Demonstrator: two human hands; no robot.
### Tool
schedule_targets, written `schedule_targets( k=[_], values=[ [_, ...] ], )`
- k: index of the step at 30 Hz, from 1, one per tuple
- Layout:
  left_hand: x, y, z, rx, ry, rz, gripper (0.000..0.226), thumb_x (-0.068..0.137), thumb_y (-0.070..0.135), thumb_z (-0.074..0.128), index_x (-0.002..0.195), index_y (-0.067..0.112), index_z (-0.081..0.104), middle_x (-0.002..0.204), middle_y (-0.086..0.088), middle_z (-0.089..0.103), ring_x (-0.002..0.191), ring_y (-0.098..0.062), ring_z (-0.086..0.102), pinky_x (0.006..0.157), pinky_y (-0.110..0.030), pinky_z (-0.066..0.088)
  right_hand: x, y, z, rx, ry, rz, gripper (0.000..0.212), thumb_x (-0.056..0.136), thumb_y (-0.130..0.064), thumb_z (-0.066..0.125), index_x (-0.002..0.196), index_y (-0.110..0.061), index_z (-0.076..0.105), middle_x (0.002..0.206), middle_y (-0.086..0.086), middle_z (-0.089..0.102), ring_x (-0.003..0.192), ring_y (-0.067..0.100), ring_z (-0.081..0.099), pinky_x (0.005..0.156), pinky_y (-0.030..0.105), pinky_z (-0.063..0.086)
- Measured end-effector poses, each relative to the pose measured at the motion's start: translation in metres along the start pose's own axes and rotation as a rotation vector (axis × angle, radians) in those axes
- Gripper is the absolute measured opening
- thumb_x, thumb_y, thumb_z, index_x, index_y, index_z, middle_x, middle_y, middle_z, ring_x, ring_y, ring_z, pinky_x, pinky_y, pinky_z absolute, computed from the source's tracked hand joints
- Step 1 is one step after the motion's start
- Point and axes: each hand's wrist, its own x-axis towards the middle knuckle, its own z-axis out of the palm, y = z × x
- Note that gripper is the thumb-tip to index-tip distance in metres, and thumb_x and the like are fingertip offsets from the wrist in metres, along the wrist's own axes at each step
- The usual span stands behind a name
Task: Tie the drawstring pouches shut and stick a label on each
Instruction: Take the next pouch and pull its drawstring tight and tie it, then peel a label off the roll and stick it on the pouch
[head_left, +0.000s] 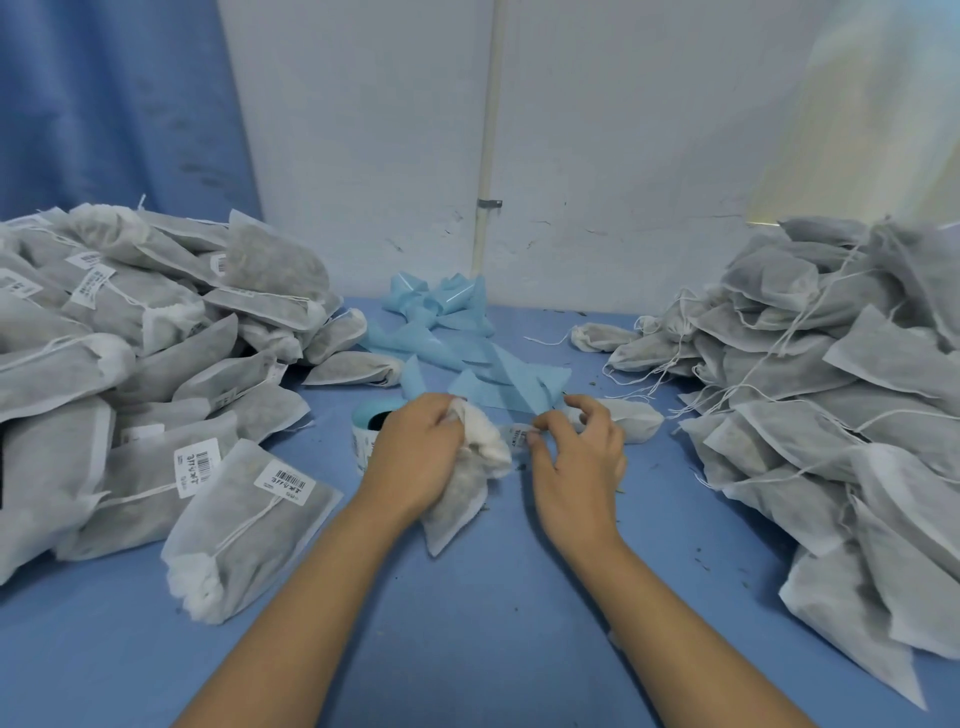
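On blue table by white wall | left hand grips pouch | right hand pinches label

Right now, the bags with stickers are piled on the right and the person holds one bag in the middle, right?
Not quite: the head view shows the stickered bags piled on the left; the right pile has none. The left hand does hold one bag in the middle.

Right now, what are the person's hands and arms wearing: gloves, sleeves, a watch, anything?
Nothing that shows. The left hand and right hand are bare, no gloves or rings on the fingers. Both forearms are uncovered down to the picture's bottom edge: no sleeves, watch or wristband in view.
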Motion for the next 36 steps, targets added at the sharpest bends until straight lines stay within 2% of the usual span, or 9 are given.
schedule_targets(
  k=[3, 6, 10, 14, 18, 21, 29, 32, 36],
  values=[
    [-0.005, -0.01, 0.002, 0.226, -0.065, 0.094, 0.017, 0.083, 0.003, 0.045, 0.067, 0.006, 0.047, 0.077, -0.011, 0.057, 0.076, -0.029, 0.054, 0.072, -0.046, 0.042, 0.0, -0.001, -0.001, -0.031, 0.014, 0.03, 0.011, 0.093, -0.022, 0.057, 0.098, -0.019, 0.066, 0.135, 0.001, 0.04, 0.119, 0.023, 0.031, 0.088, 0.028, 0.017],
    [-0.01, -0.012, 0.006, 0.178, -0.05, 0.107, 0.029, 0.082, 0.0, 0.046, 0.059, 0.011, 0.033, 0.068, -0.01, 0.046, 0.067, -0.027, 0.043, 0.061, -0.04, 0.034, 0.0, -0.002, -0.004, 0.079, 0.057, 0.006, 0.017, 0.092, -0.016, 0.059, 0.108, -0.019, 0.065, 0.122, 0.001, 0.042, 0.113, 0.023, 0.041, 0.092, 0.027, 0.027],
    [-0.016, -0.012, 0.007, 0.049, -0.048, 0.139, 0.019, 0.075, 0.012, 0.045, 0.07, -0.004, 0.054, 0.08, -0.014, 0.059, 0.076, -0.028, 0.053, 0.07, -0.042, 0.041, -0.002, -0.008, -0.008, 0.421, -0.044, 0.098, 0.037, 0.093, -0.011, 0.056, 0.129, -0.017, 0.048, 0.116, -0.001, 0.052, 0.095, 0.008, 0.054, 0.087, 0.026, 0.045],
    [-0.02, -0.015, 0.005, -0.021, -0.062, 0.183, 0.029, 0.068, 0.014, 0.045, 0.077, -0.008, 0.062, 0.085, -0.013, 0.064, 0.081, -0.025, 0.057, 0.076, -0.041, 0.044, -0.003, -0.007, -0.004, 0.478, -0.223, 0.149, 0.042, 0.095, -0.009, 0.054, 0.136, -0.014, 0.045, 0.119, -0.004, 0.061, 0.107, 0.01, 0.058, 0.092, 0.02, 0.043],
    [-0.021, -0.019, 0.006, -0.044, -0.057, 0.198, 0.024, 0.068, 0.013, 0.045, 0.071, -0.006, 0.06, 0.078, -0.013, 0.061, 0.075, -0.025, 0.055, 0.07, -0.04, 0.044, -0.004, -0.008, -0.003, 0.634, -0.314, 0.169, 0.037, 0.093, -0.005, 0.056, 0.128, -0.017, 0.054, 0.111, -0.009, 0.061, 0.1, -0.008, 0.057, 0.086, 0.006, 0.043],
    [-0.022, -0.019, 0.006, -0.034, -0.056, 0.194, 0.025, 0.069, 0.014, 0.045, 0.073, -0.005, 0.061, 0.08, -0.012, 0.062, 0.077, -0.025, 0.056, 0.073, -0.042, 0.044, -0.002, -0.008, -0.004, 0.701, -0.299, 0.159, 0.028, 0.092, -0.006, 0.058, 0.11, -0.027, 0.061, 0.106, -0.011, 0.064, 0.094, -0.013, 0.059, 0.08, 0.006, 0.043],
    [-0.024, -0.021, 0.007, -0.046, -0.054, 0.152, 0.017, 0.072, 0.016, 0.044, 0.066, 0.011, 0.058, 0.079, -0.003, 0.061, 0.076, -0.021, 0.056, 0.073, -0.04, 0.045, -0.002, -0.006, -0.003, 0.773, -0.219, 0.168, 0.02, 0.094, -0.006, 0.055, 0.092, -0.024, 0.065, 0.089, -0.01, 0.069, 0.081, -0.005, 0.063, 0.071, 0.009, 0.044],
    [-0.023, -0.022, 0.007, -0.059, -0.047, 0.147, 0.018, 0.073, 0.016, 0.044, 0.066, 0.005, 0.057, 0.078, -0.007, 0.06, 0.075, -0.023, 0.055, 0.072, -0.04, 0.044, -0.001, -0.005, -0.003, 0.774, -0.181, 0.201, 0.02, 0.094, -0.006, 0.054, 0.088, -0.023, 0.064, 0.086, -0.007, 0.068, 0.076, -0.005, 0.061, 0.07, 0.009, 0.044],
    [-0.022, -0.025, 0.008, -0.133, -0.001, 0.079, 0.028, 0.085, -0.003, 0.047, 0.065, 0.014, 0.057, 0.076, 0.003, 0.059, 0.07, -0.008, 0.054, 0.066, -0.024, 0.041, 0.002, -0.002, -0.005, 0.71, 0.057, 0.228, 0.017, 0.094, -0.009, 0.055, 0.089, -0.023, 0.063, 0.093, -0.005, 0.065, 0.08, -0.001, 0.056, 0.072, 0.01, 0.041]
  ],
)
